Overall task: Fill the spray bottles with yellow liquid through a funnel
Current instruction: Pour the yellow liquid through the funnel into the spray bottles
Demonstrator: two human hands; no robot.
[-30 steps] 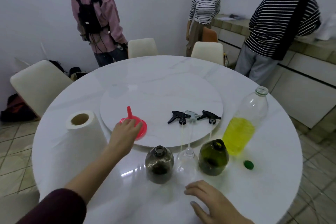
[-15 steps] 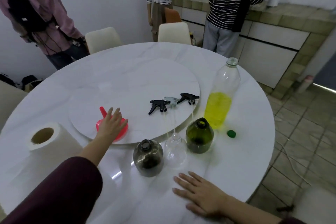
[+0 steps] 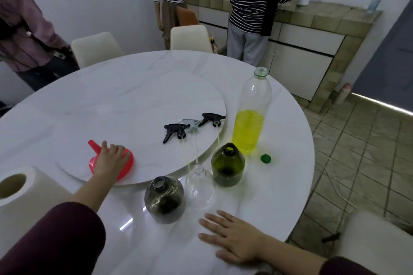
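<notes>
Three empty spray bottles stand uncapped in a row near the table's front: a smoky grey one (image 3: 165,198), a clear one (image 3: 199,187) and a dark green one (image 3: 228,165). Behind them a tall clear plastic bottle (image 3: 249,129), open, is about half full of yellow liquid. A red funnel (image 3: 127,166) lies upside down on the round turntable (image 3: 134,100), and my left hand (image 3: 110,158) is laid over it with fingers curled on its rim. My right hand (image 3: 232,239) rests flat on the table, fingers spread, in front of the bottles.
Three trigger spray heads (image 3: 192,125) with dip tubes lie on the turntable's right side. A green cap (image 3: 266,158) sits beside the tall bottle. A paper towel roll (image 3: 26,190) stands at the left. Chairs and three standing people surround the far side of the table (image 3: 279,185).
My left hand has come down onto the red funnel and its fingers have curled over it. My right hand has stayed flat on the table. The view has swung to the right.
</notes>
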